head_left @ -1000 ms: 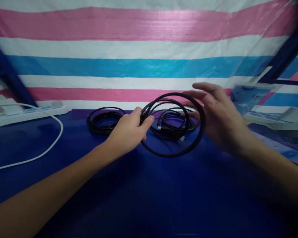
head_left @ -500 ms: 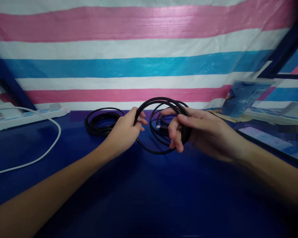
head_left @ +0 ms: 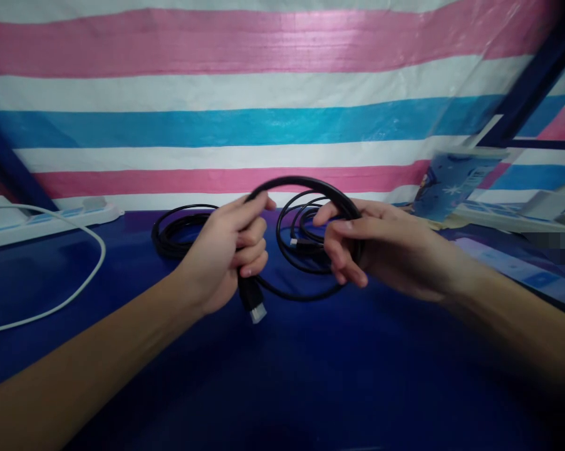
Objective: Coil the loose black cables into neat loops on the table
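Bare hands [head_left: 212,257], L & R, w/ bare forearms [head_left: 123,341].

I can't see the cable [head_left: 295,181] inside the left hand [head_left: 217,254], which also hides part of the left coil [head_left: 165,245]. My view cuts the white cord [head_left: 104,247] and power strip [head_left: 88,216] at the left edge and blurs the pouch [head_left: 456,185].

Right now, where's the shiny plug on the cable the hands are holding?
In the head view, the shiny plug pokes out just below the left hand, a little left of centre.
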